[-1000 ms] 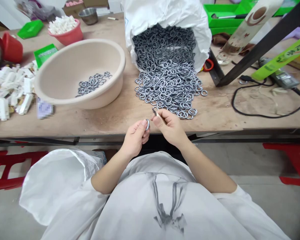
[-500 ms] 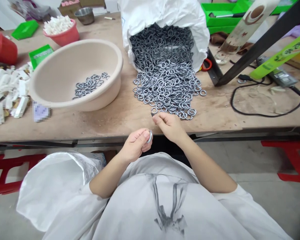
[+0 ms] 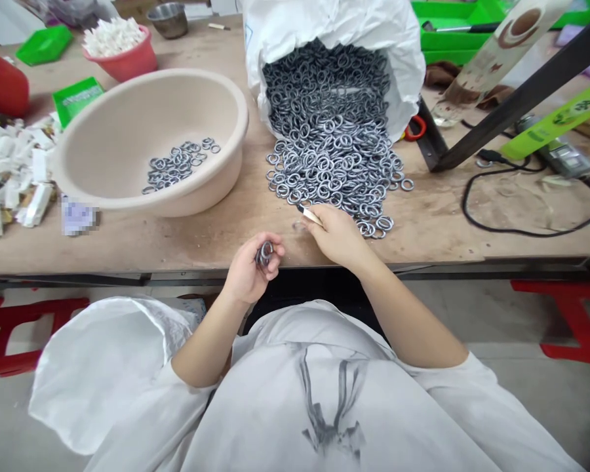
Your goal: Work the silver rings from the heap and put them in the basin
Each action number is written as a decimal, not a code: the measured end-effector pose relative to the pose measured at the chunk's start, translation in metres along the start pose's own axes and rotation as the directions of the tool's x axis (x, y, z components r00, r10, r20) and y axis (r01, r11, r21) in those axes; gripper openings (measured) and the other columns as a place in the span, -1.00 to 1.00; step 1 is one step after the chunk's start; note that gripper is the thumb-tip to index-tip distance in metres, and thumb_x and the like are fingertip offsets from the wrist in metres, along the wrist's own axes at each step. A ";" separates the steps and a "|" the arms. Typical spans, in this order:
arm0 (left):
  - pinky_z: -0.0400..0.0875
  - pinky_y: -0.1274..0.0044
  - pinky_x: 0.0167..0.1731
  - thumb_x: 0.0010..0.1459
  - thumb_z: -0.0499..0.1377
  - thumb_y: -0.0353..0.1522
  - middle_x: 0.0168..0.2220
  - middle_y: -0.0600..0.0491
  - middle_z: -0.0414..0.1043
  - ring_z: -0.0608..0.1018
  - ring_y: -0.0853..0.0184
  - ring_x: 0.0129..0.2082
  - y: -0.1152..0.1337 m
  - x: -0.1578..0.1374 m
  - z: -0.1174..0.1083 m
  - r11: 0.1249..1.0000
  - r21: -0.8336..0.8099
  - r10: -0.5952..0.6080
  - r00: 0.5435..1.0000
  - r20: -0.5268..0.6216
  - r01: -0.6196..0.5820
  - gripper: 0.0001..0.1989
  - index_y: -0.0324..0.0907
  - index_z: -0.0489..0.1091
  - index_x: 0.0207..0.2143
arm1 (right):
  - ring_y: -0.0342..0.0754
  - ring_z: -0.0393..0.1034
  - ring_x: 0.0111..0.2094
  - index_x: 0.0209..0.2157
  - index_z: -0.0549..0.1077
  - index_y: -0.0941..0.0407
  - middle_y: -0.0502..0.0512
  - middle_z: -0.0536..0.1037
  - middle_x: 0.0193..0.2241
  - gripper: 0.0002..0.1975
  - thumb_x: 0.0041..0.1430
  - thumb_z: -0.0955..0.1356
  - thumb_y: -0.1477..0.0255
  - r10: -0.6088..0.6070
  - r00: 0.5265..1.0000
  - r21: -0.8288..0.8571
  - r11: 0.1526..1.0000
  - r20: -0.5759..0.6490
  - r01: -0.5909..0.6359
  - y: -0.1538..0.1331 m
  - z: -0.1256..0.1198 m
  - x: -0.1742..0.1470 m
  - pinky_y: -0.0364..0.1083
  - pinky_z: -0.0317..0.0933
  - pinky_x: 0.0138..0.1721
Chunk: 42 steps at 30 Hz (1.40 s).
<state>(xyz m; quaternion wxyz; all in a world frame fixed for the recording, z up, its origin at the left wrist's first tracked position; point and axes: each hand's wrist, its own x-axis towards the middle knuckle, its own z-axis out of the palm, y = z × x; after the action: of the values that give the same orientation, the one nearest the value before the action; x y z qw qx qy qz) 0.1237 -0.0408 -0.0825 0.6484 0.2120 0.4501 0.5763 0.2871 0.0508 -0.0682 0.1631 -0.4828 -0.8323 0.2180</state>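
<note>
My left hand (image 3: pixel 246 270) is curled in front of the table edge, with several dark grey metal rings (image 3: pixel 264 253) gathered in its fingers. My right hand (image 3: pixel 341 237) grips a slim white stick with a dark tip (image 3: pixel 311 215), its exact kind unclear. Something small and blurred shows by the right fingertips, and I cannot make it out. Just beyond that hand, a heap of loose metal rings (image 3: pixel 332 154) spills from a white sack (image 3: pixel 407 62) lying on its side. To the left, a beige basin (image 3: pixel 236 141) holds a smaller batch of rings (image 3: pixel 177 165).
White plastic pieces (image 3: pixel 34 167) lie piled at the left of the wooden table (image 3: pixel 201 246). Behind them stand a green tray (image 3: pixel 76 98) and a pink bowl (image 3: pixel 142 56) of white parts. On the right are a black metal bar (image 3: pixel 496 105) and a looped cable (image 3: pixel 521 233).
My left hand has drawn back left and loosened, showing the rings inside it. My right hand has turned so the white stick shows. The view has shifted slightly.
</note>
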 end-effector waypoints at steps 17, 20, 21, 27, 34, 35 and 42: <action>-0.12 0.69 -0.72 0.08 0.29 -0.05 -0.64 0.23 0.05 0.03 0.59 -0.71 -0.013 -0.009 0.020 0.981 0.121 0.135 0.980 0.148 -0.154 -0.53 -0.19 0.20 -0.54 | -0.15 0.20 -0.42 -0.34 0.40 0.12 -0.05 0.38 -0.46 -0.62 0.19 0.37 0.06 -0.090 0.992 0.717 0.685 -0.094 0.130 -0.017 0.006 -0.035 -0.15 0.10 -0.35; -0.08 0.70 -0.72 0.06 0.32 -0.06 -0.63 0.23 0.05 0.06 0.60 -0.70 -0.010 -0.011 0.020 0.985 0.083 0.141 0.981 0.137 -0.153 -0.51 -0.20 0.18 -0.56 | -0.18 0.11 -0.50 -0.39 0.38 0.12 -0.09 0.28 -0.54 -0.58 0.21 0.34 0.02 -0.084 0.988 0.644 0.751 -0.128 0.148 -0.017 0.005 -0.039 -0.14 0.00 -0.43; -0.07 0.70 -0.72 0.05 0.33 -0.06 -0.64 0.23 0.05 0.06 0.60 -0.70 -0.010 -0.011 0.020 0.986 0.067 0.140 0.982 0.125 -0.149 -0.52 -0.20 0.19 -0.55 | -0.18 0.10 -0.51 -0.41 0.38 0.12 -0.09 0.27 -0.55 -0.57 0.22 0.33 0.02 -0.132 0.982 0.603 0.776 -0.134 0.187 -0.018 0.004 -0.042 -0.14 -0.02 -0.43; -0.06 0.70 -0.72 0.03 0.34 -0.08 -0.66 0.25 0.05 0.06 0.59 -0.72 -0.008 -0.010 0.020 0.995 0.013 0.093 0.992 0.080 -0.095 -0.56 -0.19 0.24 -0.49 | -0.17 0.10 -0.50 -0.49 0.30 0.11 -0.07 0.26 -0.55 -0.53 0.33 0.24 0.04 -0.351 0.922 0.419 0.822 -0.160 0.386 -0.023 0.004 -0.049 -0.13 -0.06 -0.41; -0.07 0.69 -0.71 0.05 0.33 -0.06 -0.65 0.23 0.05 0.07 0.59 -0.71 -0.012 -0.014 0.018 0.997 0.015 0.065 0.980 0.188 -0.069 -0.53 -0.21 0.22 -0.53 | -0.18 0.09 -0.54 -0.55 0.26 0.10 -0.08 0.23 -0.61 -0.49 0.32 0.22 0.02 -0.232 0.963 0.371 0.889 -0.138 0.267 -0.013 0.009 -0.039 -0.12 -0.10 -0.45; -0.06 0.68 -0.70 0.07 0.32 -0.05 -0.64 0.22 0.06 0.09 0.59 -0.71 -0.012 -0.016 0.018 0.998 0.021 0.056 0.973 0.224 -0.062 -0.51 -0.21 0.21 -0.55 | -0.18 0.09 -0.55 -0.54 0.28 0.11 -0.09 0.21 -0.62 -0.50 0.32 0.22 0.02 -0.175 0.975 0.367 0.905 -0.136 0.214 -0.010 0.009 -0.036 -0.13 -0.10 -0.46; 0.02 0.68 -0.69 0.13 0.29 -0.16 -0.59 0.18 0.18 0.18 0.58 -0.69 -0.005 -0.012 0.012 0.996 -0.015 0.088 0.985 0.150 -0.086 -0.61 -0.22 0.25 -0.53 | -0.03 0.35 -0.36 -0.25 0.51 0.10 0.10 0.54 -0.32 -0.63 0.27 0.31 0.08 -0.013 0.988 -0.012 1.000 -0.152 0.011 0.001 0.004 0.002 -0.10 -0.02 -0.39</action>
<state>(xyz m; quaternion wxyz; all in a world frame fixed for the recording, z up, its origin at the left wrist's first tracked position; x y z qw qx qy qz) 0.1369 -0.0501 -0.0767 0.6557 0.2715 0.3876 0.5884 0.2848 0.0525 -0.0720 0.2246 -0.4941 -0.8215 0.1748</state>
